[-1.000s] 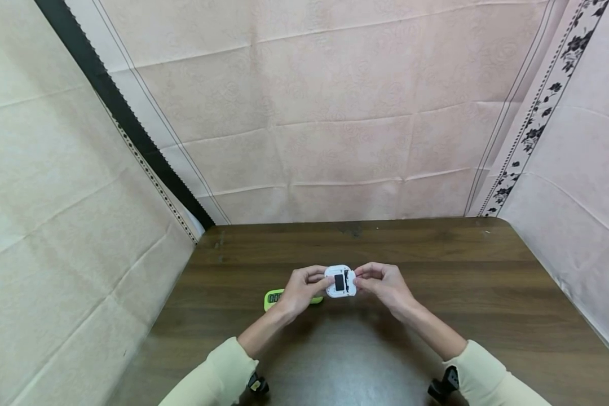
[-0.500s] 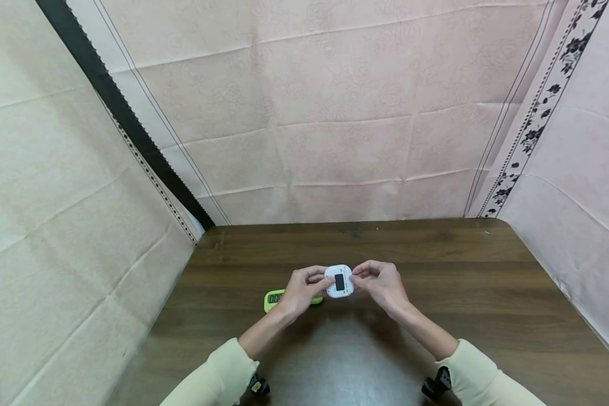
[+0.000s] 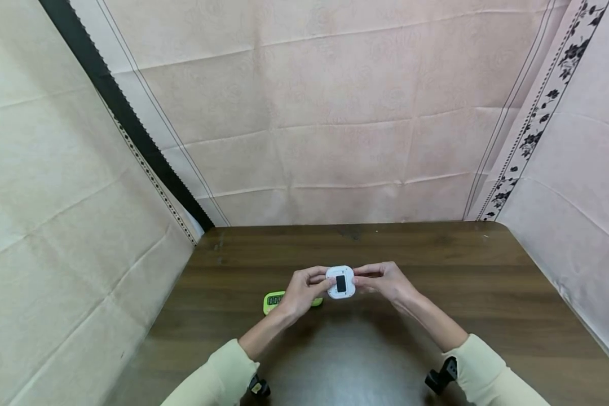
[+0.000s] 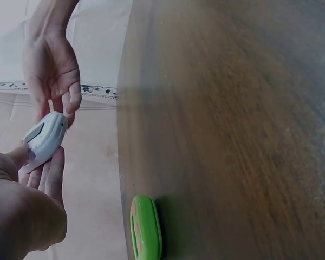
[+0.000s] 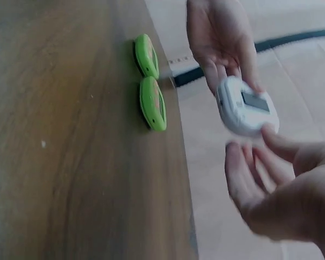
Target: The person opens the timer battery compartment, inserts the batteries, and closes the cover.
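Observation:
A small white rounded timer (image 3: 340, 283) with a dark rectangular panel on its face is held up over the table. My left hand (image 3: 302, 290) grips its left side, thumb on the face and fingers behind, as the left wrist view also shows. At the opposite edge my right hand (image 3: 389, 283) pinches with thumb and fingertips. In the right wrist view the right thumb (image 5: 279, 143) lies at the rim of the timer, with the other fingers loosely spread beneath. Its back is hidden in the head view.
Two green timers (image 5: 153, 104) lie close together on the wooden table (image 3: 426, 248); in the head view, my left hand and wrist partly cover them. Pale cloth (image 3: 335, 129) hangs behind the table and along both sides, with a dark band at left.
The dark gap along the white timer's right edge, visible a second ago, no longer shows. My right hand moved in left, then slightly back right. My left hand stays nearly still.

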Tool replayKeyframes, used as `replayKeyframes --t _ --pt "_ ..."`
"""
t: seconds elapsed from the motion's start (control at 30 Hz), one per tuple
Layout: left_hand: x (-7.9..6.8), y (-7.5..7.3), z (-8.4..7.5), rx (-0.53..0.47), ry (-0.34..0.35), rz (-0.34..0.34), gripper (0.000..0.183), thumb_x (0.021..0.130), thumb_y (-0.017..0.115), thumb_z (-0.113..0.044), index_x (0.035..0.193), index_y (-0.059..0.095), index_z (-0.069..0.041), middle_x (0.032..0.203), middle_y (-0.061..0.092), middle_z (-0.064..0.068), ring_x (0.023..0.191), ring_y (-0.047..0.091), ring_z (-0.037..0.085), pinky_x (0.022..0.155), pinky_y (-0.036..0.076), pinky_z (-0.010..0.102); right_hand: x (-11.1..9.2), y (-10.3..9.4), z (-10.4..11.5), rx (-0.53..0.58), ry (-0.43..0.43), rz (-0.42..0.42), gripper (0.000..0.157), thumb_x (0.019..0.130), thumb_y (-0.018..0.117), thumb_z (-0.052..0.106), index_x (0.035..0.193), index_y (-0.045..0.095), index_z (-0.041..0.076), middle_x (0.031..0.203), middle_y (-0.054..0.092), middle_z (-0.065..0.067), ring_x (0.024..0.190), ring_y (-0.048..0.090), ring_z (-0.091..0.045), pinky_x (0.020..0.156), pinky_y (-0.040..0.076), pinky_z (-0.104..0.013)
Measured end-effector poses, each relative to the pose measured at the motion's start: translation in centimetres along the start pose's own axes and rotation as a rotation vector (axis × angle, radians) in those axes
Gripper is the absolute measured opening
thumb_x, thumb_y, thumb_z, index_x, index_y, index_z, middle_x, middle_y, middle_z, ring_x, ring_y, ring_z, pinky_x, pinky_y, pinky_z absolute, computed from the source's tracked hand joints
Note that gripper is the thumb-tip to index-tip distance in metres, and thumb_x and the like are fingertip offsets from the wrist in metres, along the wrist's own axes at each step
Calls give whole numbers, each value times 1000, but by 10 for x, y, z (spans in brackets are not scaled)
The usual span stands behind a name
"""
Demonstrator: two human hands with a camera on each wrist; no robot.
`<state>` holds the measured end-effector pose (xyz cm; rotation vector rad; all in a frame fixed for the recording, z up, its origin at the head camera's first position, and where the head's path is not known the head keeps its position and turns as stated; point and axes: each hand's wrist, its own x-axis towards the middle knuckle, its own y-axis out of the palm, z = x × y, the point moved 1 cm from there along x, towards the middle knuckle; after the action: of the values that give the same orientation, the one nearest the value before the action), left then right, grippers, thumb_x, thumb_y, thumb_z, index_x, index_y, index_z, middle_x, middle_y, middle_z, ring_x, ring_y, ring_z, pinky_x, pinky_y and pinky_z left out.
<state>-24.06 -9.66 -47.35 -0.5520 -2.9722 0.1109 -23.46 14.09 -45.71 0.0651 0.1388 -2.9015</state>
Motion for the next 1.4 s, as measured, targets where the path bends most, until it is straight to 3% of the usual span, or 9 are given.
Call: replayKeyframes --t 0.1,0.3,0.43,0.6,0.7,0.83,0.97,1.17,1.4 --pt "1 0 -1 24 10 4 26 104 69 -6 127 71 4 117 76 23 97 74 16 91 61 58 4 -5 -3 1 5 47 31 95 82 9 120 75 -9 110 77 -18 93 76 -29 90 63 -47" --pt "3 1 -3 15 21 22 29 106 66 -8 134 67 3 124 74 21 103 73 17 95 60 53 8 -7 -10 33 -35 63 30 93 85 12 117 76 -5 110 77 -13 95 72 -26 91 61 -43" --pt "3 2 0 -44 33 63 34 110 60 -10 143 62 -2 136 69 17 119 67 22 108 51 58 10 -2 -17 143 -121 177 28 98 79 9 122 69 -1 122 70 -10 109 67 -21 98 57 -41" --pt "3 1 4 23 62 86 40 112 56 -15 152 58 -16 148 62 8 138 56 21 116 46 44 13 11 -23 251 -200 311 21 99 72 -2 115 59 2 123 65 -11 114 66 -21 93 60 -34" --pt "2 -1 4 63 56 41 39 112 58 -18 150 61 -15 144 65 8 134 60 22 112 50 43 13 17 -22 135 -270 265 30 94 79 -1 115 58 1 119 66 -13 110 68 -23 90 61 -33" --pt "-1 -6 1 59 11 -24 36 112 59 -23 143 65 -7 129 71 13 115 70 26 105 54 55 12 23 -18 -235 -407 104 53 84 93 11 126 61 5 122 69 -9 104 69 -22 84 62 -35" --pt "-4 -9 -3 41 -59 -27 36 110 62 -26 137 67 -2 120 72 14 102 73 20 102 55 59 10 30 -15 -506 -531 13 65 79 97 15 134 65 6 125 68 -6 101 66 -22 82 61 -44" --pt "-10 -15 -5 76 -116 -34 33 105 71 -18 130 68 3 114 73 15 96 74 21 94 61 51 7 41 -16 -672 -678 -3 68 74 100 16 133 68 4 127 66 -6 111 61 -22 87 59 -42" --pt "-23 -26 3 61 -146 -37 28 103 71 -6 127 69 8 111 76 19 96 75 21 88 64 42 1 39 -18 -682 -636 101 66 83 94 11 141 64 5 137 64 -9 126 63 -28 101 57 -49"
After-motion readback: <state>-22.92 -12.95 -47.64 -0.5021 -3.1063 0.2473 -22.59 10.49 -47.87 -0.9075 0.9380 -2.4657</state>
